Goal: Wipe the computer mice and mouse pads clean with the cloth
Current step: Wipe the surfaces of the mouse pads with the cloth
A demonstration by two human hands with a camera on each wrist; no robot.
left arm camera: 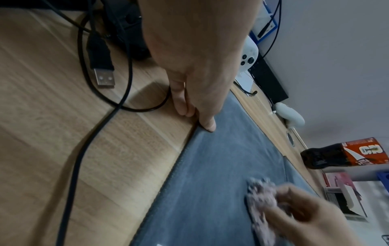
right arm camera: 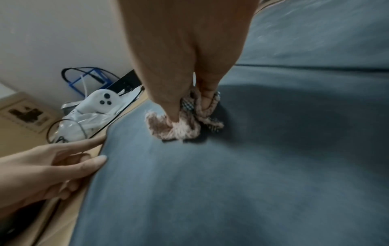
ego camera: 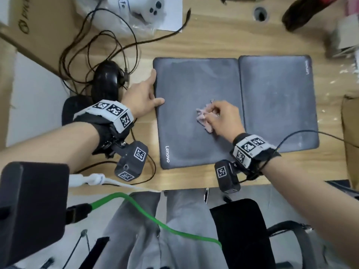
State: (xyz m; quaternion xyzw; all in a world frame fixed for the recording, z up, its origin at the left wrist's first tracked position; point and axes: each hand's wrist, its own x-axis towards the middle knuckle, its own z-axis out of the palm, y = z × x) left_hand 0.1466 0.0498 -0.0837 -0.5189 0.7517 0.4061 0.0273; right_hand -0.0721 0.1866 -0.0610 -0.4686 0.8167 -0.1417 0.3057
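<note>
While the right hand point(ego camera: 223, 117) pinches the cloth point(ego camera: 203, 117), the flat left hand point(ego camera: 142, 96) steadies the mouse pad point(ego camera: 194, 142) on the desk point(ego camera: 213, 39).

My left hand point(ego camera: 142, 96) lies flat out to the left, forefinger and thumb stretched straight and spread apart. My right hand point(ego camera: 223, 118) sits further right, knuckles up, fingers curled down and bunched tight in a pinch. Both forearms reach in from the near side.
</note>
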